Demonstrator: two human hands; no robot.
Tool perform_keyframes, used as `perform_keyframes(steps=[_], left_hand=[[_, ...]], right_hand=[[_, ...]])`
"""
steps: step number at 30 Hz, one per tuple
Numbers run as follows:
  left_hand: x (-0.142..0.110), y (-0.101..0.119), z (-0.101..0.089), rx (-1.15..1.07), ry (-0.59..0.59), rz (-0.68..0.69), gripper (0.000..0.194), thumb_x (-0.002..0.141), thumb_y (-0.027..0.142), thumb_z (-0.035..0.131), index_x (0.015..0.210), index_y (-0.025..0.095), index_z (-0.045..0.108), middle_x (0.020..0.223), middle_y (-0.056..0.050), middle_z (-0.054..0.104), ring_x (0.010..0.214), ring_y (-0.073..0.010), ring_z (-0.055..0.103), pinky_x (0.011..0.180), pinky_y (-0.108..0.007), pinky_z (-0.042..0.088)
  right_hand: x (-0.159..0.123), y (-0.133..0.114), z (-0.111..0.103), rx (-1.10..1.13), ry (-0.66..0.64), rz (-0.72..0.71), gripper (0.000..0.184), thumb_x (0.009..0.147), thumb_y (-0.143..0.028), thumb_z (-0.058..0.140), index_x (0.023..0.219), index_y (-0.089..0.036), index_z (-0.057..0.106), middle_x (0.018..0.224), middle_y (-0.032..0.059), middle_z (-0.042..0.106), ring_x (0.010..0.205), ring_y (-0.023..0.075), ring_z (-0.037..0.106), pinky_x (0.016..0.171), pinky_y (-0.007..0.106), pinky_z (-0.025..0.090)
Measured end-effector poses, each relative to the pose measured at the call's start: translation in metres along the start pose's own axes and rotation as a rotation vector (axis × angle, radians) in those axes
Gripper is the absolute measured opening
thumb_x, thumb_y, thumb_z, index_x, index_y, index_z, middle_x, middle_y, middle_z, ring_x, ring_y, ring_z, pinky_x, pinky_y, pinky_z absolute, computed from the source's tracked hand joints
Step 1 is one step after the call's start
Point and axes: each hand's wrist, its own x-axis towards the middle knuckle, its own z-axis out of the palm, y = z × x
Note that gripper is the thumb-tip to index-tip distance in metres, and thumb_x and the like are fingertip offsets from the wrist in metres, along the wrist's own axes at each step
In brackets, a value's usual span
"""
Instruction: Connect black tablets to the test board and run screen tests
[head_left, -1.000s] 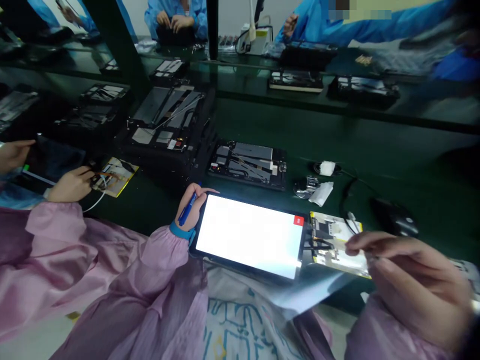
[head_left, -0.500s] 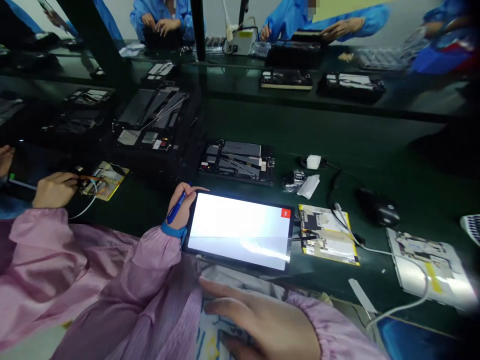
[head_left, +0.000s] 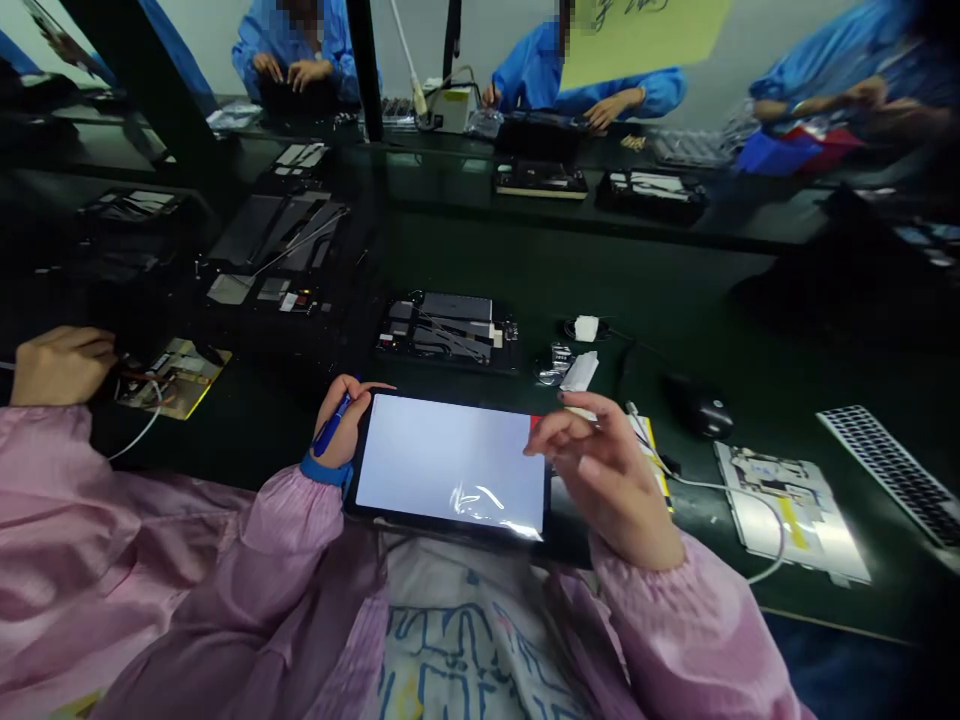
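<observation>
My left hand point(head_left: 339, 425) grips the left edge of a tablet screen point(head_left: 450, 462), which is lit plain white. A blue pen point(head_left: 330, 428) is tucked in the same hand, above a blue wristband point(head_left: 327, 472). Over the screen's top right corner hovers my right hand point(head_left: 607, 470), its fingers bent and apart with nothing in them. One fingertip is at the red patch point(head_left: 535, 424) there; whether it touches the glass I cannot tell. Partly hidden behind this hand lies a circuit-board assembly with yellow edging point(head_left: 660, 480), a white cable running by it.
An opened tablet body point(head_left: 446, 330) lies beyond the screen. To the right are a black mouse point(head_left: 697, 405), a silver panel point(head_left: 795, 510) and a white keyboard point(head_left: 892, 470). A co-worker's hand point(head_left: 64, 365) rests at left near another board point(head_left: 180, 380). People in blue work across the bench.
My right hand has risen from near my lap to the screen's red corner. The red patch is now mostly covered. The camera view has shifted to the right.
</observation>
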Motion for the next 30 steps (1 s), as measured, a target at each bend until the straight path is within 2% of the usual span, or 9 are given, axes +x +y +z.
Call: perform_keyframes(steps=[3, 8, 15, 22, 30], left_hand=[[0.001, -0.001, -0.001, 0.013, 0.003, 0.009, 0.024, 0.079, 0.029, 0.057, 0.075, 0.022, 0.034, 0.092, -0.005, 0.072, 0.085, -0.0223, 0.066, 0.072, -0.033, 0.046], [0.001, -0.003, -0.002, -0.012, -0.006, -0.005, 0.025, 0.079, 0.028, 0.057, 0.076, 0.022, 0.033, 0.094, -0.004, 0.072, 0.079, -0.0199, 0.066, 0.07, -0.031, 0.046], [0.002, -0.003, -0.003, -0.015, -0.012, -0.007, 0.024, 0.079, 0.028, 0.056, 0.076, 0.023, 0.033, 0.09, -0.001, 0.071, 0.08, -0.0197, 0.066, 0.07, -0.031, 0.046], [0.003, -0.007, -0.004, -0.025, -0.012, -0.027, 0.026, 0.077, 0.028, 0.058, 0.076, 0.022, 0.032, 0.094, -0.004, 0.071, 0.081, -0.0208, 0.066, 0.069, -0.031, 0.046], [0.002, -0.005, -0.002, 0.006, -0.005, 0.019, 0.025, 0.077, 0.029, 0.058, 0.075, 0.022, 0.033, 0.088, -0.004, 0.071, 0.079, -0.0213, 0.065, 0.072, -0.033, 0.045]], right_hand=[[0.024, -0.002, -0.016, 0.066, 0.085, 0.07, 0.041, 0.079, -0.049, 0.052, 0.113, -0.029, 0.041, 0.081, 0.0014, 0.057, 0.073, 0.0187, 0.058, 0.073, 0.04, 0.051], [0.058, -0.006, -0.039, 0.135, 0.117, 0.181, 0.031, 0.081, -0.046, 0.045, 0.105, -0.027, 0.05, 0.078, 0.0008, 0.058, 0.069, 0.0172, 0.059, 0.074, 0.039, 0.052], [0.091, -0.009, -0.055, 0.309, 0.171, 0.18, 0.029, 0.077, -0.049, 0.051, 0.092, -0.025, 0.056, 0.075, 0.0002, 0.06, 0.07, 0.0159, 0.059, 0.069, 0.033, 0.052], [0.102, -0.009, -0.053, 0.34, 0.18, 0.185, 0.026, 0.079, -0.049, 0.051, 0.089, -0.025, 0.055, 0.071, -0.0003, 0.058, 0.069, 0.0154, 0.058, 0.066, 0.031, 0.051], [0.096, -0.017, -0.054, 0.374, 0.211, 0.172, 0.025, 0.079, -0.049, 0.051, 0.086, -0.026, 0.057, 0.071, -0.0002, 0.059, 0.066, 0.0153, 0.057, 0.063, 0.031, 0.051]])
